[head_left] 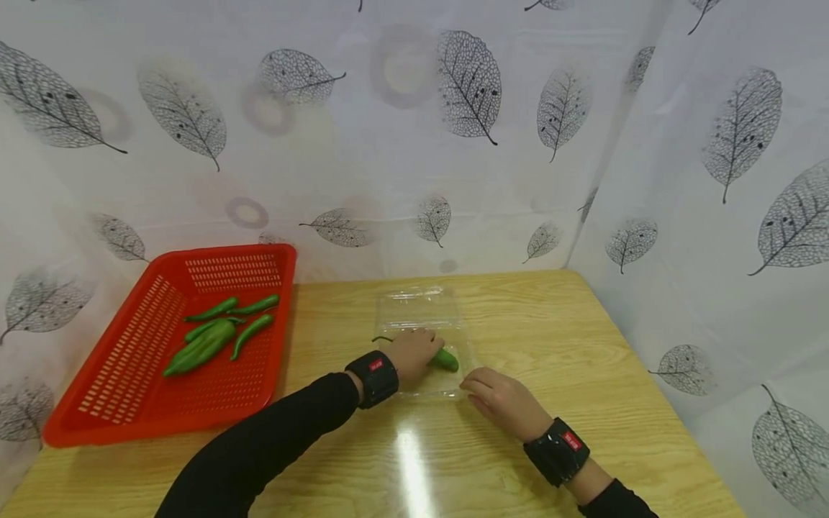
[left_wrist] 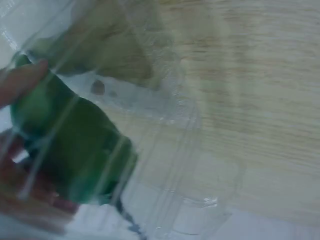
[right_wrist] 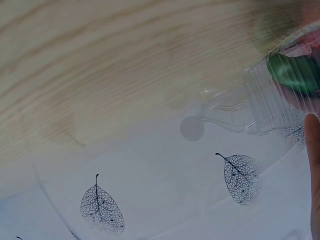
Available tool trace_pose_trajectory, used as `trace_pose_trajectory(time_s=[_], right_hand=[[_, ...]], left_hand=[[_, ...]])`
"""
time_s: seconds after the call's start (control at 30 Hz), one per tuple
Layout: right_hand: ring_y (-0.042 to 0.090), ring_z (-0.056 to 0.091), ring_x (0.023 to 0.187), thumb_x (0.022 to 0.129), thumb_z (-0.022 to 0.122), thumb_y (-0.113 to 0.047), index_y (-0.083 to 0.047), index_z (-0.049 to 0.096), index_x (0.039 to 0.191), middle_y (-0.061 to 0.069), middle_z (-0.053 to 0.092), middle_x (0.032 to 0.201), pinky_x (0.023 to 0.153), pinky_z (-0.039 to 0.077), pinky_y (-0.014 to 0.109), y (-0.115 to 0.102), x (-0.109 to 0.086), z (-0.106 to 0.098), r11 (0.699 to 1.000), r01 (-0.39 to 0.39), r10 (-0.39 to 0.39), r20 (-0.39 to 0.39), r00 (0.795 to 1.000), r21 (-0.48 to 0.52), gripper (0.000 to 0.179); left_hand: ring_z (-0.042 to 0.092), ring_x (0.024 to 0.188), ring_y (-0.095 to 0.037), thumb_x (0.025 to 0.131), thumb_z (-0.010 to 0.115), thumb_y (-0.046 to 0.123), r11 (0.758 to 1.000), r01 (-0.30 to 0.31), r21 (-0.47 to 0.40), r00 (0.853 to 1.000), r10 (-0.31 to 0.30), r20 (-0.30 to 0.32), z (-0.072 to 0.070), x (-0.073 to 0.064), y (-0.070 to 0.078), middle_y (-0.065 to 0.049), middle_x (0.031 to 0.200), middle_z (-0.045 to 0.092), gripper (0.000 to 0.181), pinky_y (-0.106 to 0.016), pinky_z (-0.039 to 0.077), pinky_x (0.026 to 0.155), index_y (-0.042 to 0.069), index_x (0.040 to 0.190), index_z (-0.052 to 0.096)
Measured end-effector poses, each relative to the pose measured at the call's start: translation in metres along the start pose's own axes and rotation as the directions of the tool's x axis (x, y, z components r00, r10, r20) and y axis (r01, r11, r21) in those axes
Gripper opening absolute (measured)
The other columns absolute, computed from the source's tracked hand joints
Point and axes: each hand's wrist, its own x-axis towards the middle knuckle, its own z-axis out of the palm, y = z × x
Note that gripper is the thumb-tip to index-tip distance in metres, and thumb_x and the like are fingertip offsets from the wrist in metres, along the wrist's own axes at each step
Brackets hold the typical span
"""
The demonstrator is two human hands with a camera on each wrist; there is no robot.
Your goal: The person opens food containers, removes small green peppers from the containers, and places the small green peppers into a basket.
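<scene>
A clear plastic container [head_left: 417, 308] lies on the table with its lid folded back toward the wall. Over its near half, my left hand [head_left: 413, 354] grips a plump green pepper [head_left: 445, 360] whose thin stem points left. In the left wrist view the same pepper [left_wrist: 80, 145] shows through the clear plastic, between thumb and fingers. My right hand [head_left: 501, 401] holds the near right corner of the container with its fingertips. The right wrist view catches only one finger [right_wrist: 314, 165] beside the ribbed container wall [right_wrist: 272, 100].
A red plastic basket [head_left: 162, 429] stands to the left, with larger green peppers [head_left: 207, 345] and several slim ones [head_left: 251, 334] inside. Leaf-patterned sheeting [head_left: 363, 165] rises behind and to the right of the wooden table [head_left: 544, 324].
</scene>
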Motion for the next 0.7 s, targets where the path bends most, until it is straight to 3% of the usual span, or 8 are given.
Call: trace_pose_trajectory(time_s=[0.53, 0.7], right_hand=[[0.011, 0.064, 0.088, 0.065, 0.082, -0.004, -0.01, 0.068, 0.094, -0.001, 0.065, 0.093, 0.076, 0.053, 0.019, -0.0009, 0.0015, -0.0003, 1.0, 0.001, -0.001, -0.001, 1.0, -0.012, 0.033], [0.011, 0.064, 0.087, 0.064, 0.083, -0.004, -0.01, 0.068, 0.093, 0.0, 0.065, 0.092, 0.076, 0.053, 0.02, 0.0004, 0.0006, 0.0013, 1.0, 0.013, -0.014, -0.014, 1.0, -0.014, 0.034]], left_hand=[[0.06, 0.101, -0.02, 0.092, 0.059, 0.014, 0.998, -0.042, 0.038, 0.999, 0.042, 0.0, 0.0068, -0.0079, -0.0081, -0.004, 0.108, 0.061, 0.031, -0.035, 0.049, 0.089, 0.016, 0.122, 0.053], [0.061, 0.102, -0.02, 0.091, 0.061, 0.018, 0.997, -0.026, 0.066, 0.999, 0.028, -0.028, -0.0023, -0.0096, -0.0062, -0.004, 0.11, 0.062, 0.031, -0.035, 0.05, 0.088, 0.017, 0.121, 0.053]])
